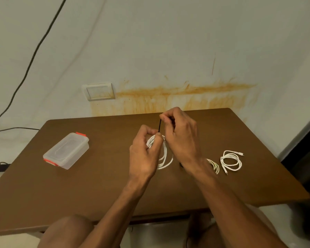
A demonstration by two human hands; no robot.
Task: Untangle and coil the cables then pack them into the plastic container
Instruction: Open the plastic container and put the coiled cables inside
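My left hand (145,154) grips a coiled white cable (166,157) above the middle of the brown table (100,187). My right hand (182,138) pinches the top end of a thin black tie (159,125) that runs down to the coil at my left thumb. To the right lies a second coiled white cable (231,161) with loose plug ends. Between it and my right wrist a third pale cable (214,166) shows partly, the rest hidden by my forearm. A clear plastic container (66,151) with orange clips sits shut on the table's left side.
The table stands against a stained wall with a socket plate (100,91). A black wire (34,56) hangs down the wall at the left. My knees show below the table's near edge.
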